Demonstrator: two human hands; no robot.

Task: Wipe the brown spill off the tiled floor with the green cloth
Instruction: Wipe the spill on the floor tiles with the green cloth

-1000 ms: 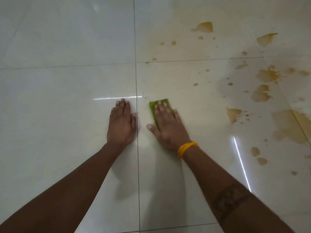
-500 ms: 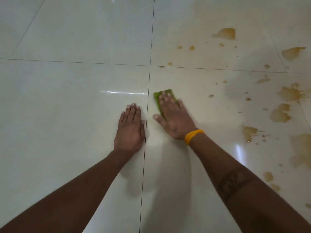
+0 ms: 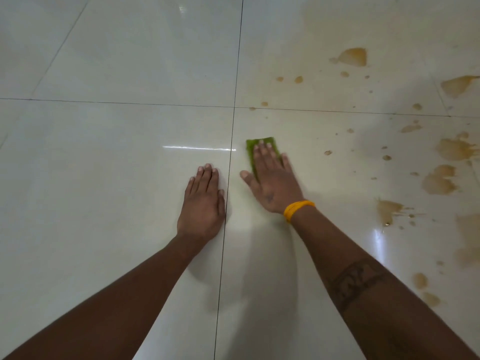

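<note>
Head view looking down at the tiled floor [image 3: 117,203], two hands flat on it. The left hand [image 3: 202,203] has its fingers straight and together, palm on the tile, holding nothing, sitting just left of the grout line [image 3: 226,229] that runs toward the camera. The right hand [image 3: 272,183] is just right of that line, fingers straight and pressing down on the green cloth [image 3: 250,149], thumb stuck out to the side. So no real grip on it, just a flat press.

One cloth, folded into a narrow strip. Its long axis runs away from the camera, tilted a bit left at the far end, and only the far end and left edge peek out past the fingers.

The brown spill [image 3: 439,180] is well apart to the right: six or so bigger blotches plus loads of small drops, reaching the right edge of the frame. Left of the grout line it's all bare glossy tile.

One yellow band [image 3: 296,207] on the right wrist.
</note>
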